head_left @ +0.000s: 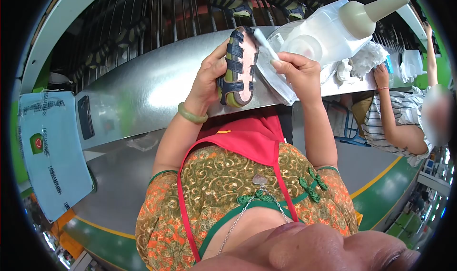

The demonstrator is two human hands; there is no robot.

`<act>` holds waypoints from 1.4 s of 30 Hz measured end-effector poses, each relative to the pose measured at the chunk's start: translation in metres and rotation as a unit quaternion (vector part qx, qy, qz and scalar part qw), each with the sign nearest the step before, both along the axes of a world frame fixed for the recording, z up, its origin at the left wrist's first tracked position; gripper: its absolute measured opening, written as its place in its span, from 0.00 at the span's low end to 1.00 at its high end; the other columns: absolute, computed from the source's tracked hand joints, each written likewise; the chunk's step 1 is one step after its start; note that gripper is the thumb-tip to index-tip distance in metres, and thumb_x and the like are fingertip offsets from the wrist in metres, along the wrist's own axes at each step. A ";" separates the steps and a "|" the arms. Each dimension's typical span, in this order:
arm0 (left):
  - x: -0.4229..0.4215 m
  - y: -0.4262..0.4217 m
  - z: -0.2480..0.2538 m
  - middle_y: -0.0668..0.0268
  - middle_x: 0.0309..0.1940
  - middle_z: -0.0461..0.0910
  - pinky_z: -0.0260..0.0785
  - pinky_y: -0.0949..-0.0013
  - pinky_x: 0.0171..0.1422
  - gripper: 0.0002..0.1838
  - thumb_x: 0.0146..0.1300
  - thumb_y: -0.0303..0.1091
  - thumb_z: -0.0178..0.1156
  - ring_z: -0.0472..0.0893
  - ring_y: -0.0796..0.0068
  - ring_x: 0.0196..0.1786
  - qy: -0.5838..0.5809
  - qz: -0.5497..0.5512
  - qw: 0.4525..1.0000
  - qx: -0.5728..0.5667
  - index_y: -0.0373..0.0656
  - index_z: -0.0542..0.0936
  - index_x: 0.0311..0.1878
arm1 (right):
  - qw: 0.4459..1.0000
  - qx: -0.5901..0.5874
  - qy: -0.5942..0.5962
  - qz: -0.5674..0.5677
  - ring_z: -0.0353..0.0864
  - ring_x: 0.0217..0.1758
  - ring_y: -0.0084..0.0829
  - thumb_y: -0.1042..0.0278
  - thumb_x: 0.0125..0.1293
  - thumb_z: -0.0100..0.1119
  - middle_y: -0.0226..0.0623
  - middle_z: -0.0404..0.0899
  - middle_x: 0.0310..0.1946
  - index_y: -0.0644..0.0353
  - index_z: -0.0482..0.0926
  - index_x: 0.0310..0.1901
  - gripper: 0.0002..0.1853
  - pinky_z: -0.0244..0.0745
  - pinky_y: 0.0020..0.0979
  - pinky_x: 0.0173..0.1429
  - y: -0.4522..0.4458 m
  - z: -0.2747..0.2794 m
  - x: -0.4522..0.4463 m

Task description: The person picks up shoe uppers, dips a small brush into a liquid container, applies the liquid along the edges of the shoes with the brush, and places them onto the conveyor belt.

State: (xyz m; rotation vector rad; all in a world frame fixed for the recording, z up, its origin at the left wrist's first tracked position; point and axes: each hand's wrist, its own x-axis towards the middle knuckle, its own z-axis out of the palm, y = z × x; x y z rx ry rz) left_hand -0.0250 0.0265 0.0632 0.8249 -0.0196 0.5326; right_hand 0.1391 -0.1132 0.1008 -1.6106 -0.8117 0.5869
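My left hand point(212, 73) is closed around the side of a sandal upper point(233, 64) with dark navy and olive straps, held upright with its pale pink underside turned toward my right. My right hand point(302, 75) pinches a slim white brush-like tool point(267, 43) between thumb and fingers. The tool's far end is close to the sandal's upper edge; whether they touch I cannot tell. Just beneath my right hand lies a clear plastic tray point(278, 83) on the metal bench. A translucent squeeze bottle point(321, 25) with a beige nozzle lies beyond that hand.
Behind the metal bench point(143, 75) runs a rack of rods point(176, 14) carrying more sandals point(233, 5). White crumpled cloth point(369, 59) lies to the right, near another person's hand point(382, 76). On the left are a dark phone point(86, 117) and a blue box point(54, 152).
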 end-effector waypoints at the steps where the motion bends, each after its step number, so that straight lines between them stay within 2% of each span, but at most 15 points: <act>1: 0.001 0.000 0.001 0.59 0.54 0.75 0.76 0.71 0.53 0.42 0.60 0.48 0.63 0.80 0.73 0.50 -0.004 0.011 1.000 -0.006 0.36 0.58 0.71 | 1.000 0.000 0.001 0.000 0.73 0.24 0.13 0.72 0.57 0.68 0.29 0.81 0.24 0.66 0.85 0.40 0.10 0.65 0.16 0.26 0.001 -0.002 -0.005; 5: 0.001 0.007 -0.009 0.59 0.55 0.75 0.75 0.72 0.54 0.37 0.63 0.41 0.60 0.80 0.74 0.50 -0.018 0.061 0.998 -0.025 0.36 0.57 0.71 | 0.996 -0.015 -0.080 -0.021 0.72 0.22 0.13 0.71 0.58 0.67 0.28 0.80 0.22 0.66 0.84 0.41 0.11 0.64 0.15 0.25 -0.013 -0.013 -0.023; 7: -0.001 0.010 -0.011 0.59 0.55 0.76 0.75 0.72 0.54 0.35 0.65 0.37 0.59 0.80 0.74 0.50 -0.026 0.070 0.997 -0.023 0.36 0.57 0.71 | 0.996 -0.050 0.054 0.052 0.75 0.24 0.14 0.70 0.59 0.67 0.29 0.81 0.22 0.65 0.85 0.41 0.11 0.69 0.18 0.28 -0.023 -0.015 -0.031; 9: -0.002 0.010 -0.008 0.59 0.54 0.76 0.75 0.71 0.53 0.35 0.65 0.36 0.58 0.80 0.74 0.49 -0.003 0.096 0.995 0.002 0.37 0.57 0.71 | 0.992 -0.061 0.085 0.067 0.74 0.23 0.14 0.69 0.61 0.65 0.29 0.81 0.23 0.65 0.84 0.42 0.10 0.68 0.18 0.26 -0.026 -0.017 -0.030; 11: -0.003 0.007 -0.006 0.58 0.53 0.77 0.75 0.71 0.53 0.35 0.65 0.35 0.58 0.80 0.74 0.48 0.001 0.090 0.996 0.005 0.37 0.57 0.71 | 0.990 0.010 0.118 0.080 0.68 0.20 0.12 0.70 0.62 0.64 0.29 0.79 0.21 0.65 0.84 0.43 0.10 0.61 0.15 0.23 -0.023 -0.017 -0.031; 15: 0.002 0.001 -0.002 0.57 0.50 0.78 0.74 0.71 0.54 0.35 0.64 0.34 0.58 0.81 0.73 0.47 0.018 0.110 0.993 0.030 0.37 0.56 0.72 | 0.994 0.055 0.070 0.057 0.68 0.20 0.11 0.69 0.63 0.63 0.30 0.80 0.22 0.65 0.83 0.44 0.11 0.60 0.15 0.24 -0.010 -0.015 -0.036; 17: 0.002 0.000 -0.003 0.56 0.49 0.79 0.74 0.71 0.54 0.35 0.64 0.33 0.58 0.81 0.74 0.48 0.026 0.107 0.992 0.056 0.38 0.57 0.72 | 0.999 0.040 0.016 0.018 0.74 0.25 0.15 0.70 0.63 0.63 0.28 0.80 0.23 0.67 0.84 0.41 0.09 0.69 0.19 0.30 -0.007 -0.013 -0.035; 18: -0.001 -0.001 -0.002 0.56 0.50 0.78 0.74 0.71 0.53 0.34 0.63 0.32 0.58 0.80 0.74 0.48 0.052 0.106 0.991 0.065 0.38 0.58 0.71 | 0.999 0.039 0.017 0.018 0.74 0.25 0.15 0.70 0.63 0.63 0.28 0.80 0.23 0.67 0.84 0.41 0.09 0.69 0.19 0.30 -0.006 -0.015 -0.033; 21: -0.005 0.001 -0.005 0.56 0.51 0.78 0.74 0.71 0.53 0.35 0.63 0.32 0.58 0.80 0.74 0.47 0.071 0.087 0.990 0.083 0.38 0.58 0.71 | 0.998 0.052 -0.036 0.003 0.75 0.25 0.16 0.71 0.62 0.63 0.29 0.80 0.23 0.68 0.84 0.40 0.09 0.70 0.19 0.31 0.000 -0.020 -0.022; 23: -0.002 -0.002 -0.005 0.55 0.51 0.78 0.74 0.70 0.53 0.34 0.63 0.31 0.58 0.81 0.73 0.47 0.067 0.092 0.990 0.084 0.37 0.58 0.71 | 0.997 0.008 -0.069 -0.016 0.77 0.28 0.18 0.72 0.61 0.65 0.32 0.82 0.25 0.68 0.84 0.41 0.10 0.71 0.20 0.34 0.004 -0.020 -0.014; 28: -0.005 -0.002 -0.003 0.55 0.52 0.77 0.75 0.70 0.54 0.33 0.63 0.32 0.57 0.81 0.72 0.47 0.067 0.083 0.993 0.049 0.36 0.59 0.70 | 0.998 0.024 -0.053 -0.024 0.77 0.29 0.17 0.73 0.58 0.68 0.32 0.82 0.27 0.68 0.84 0.41 0.10 0.72 0.19 0.35 0.008 -0.020 -0.008; 31: -0.004 0.000 0.000 0.54 0.54 0.76 0.75 0.70 0.54 0.32 0.64 0.34 0.55 0.81 0.71 0.49 0.067 0.084 0.993 0.054 0.34 0.60 0.69 | 0.997 0.043 -0.066 0.004 0.76 0.28 0.16 0.75 0.56 0.69 0.31 0.82 0.27 0.67 0.84 0.40 0.10 0.70 0.18 0.33 0.005 -0.022 -0.005; 33: -0.002 -0.001 0.001 0.55 0.53 0.76 0.75 0.70 0.54 0.31 0.65 0.36 0.55 0.81 0.71 0.49 0.053 0.077 0.995 0.033 0.33 0.62 0.68 | 0.998 0.008 -0.062 0.030 0.79 0.31 0.18 0.75 0.53 0.69 0.34 0.84 0.30 0.66 0.85 0.38 0.09 0.73 0.21 0.37 0.001 -0.017 -0.006; 42: -0.002 0.005 -0.006 0.60 0.49 0.78 0.74 0.73 0.52 0.26 0.69 0.37 0.51 0.80 0.76 0.46 0.066 0.064 0.995 -0.026 0.32 0.65 0.66 | 0.995 -0.010 -0.021 0.099 0.77 0.29 0.17 0.77 0.53 0.69 0.32 0.83 0.28 0.65 0.85 0.37 0.08 0.71 0.19 0.35 -0.007 -0.020 -0.010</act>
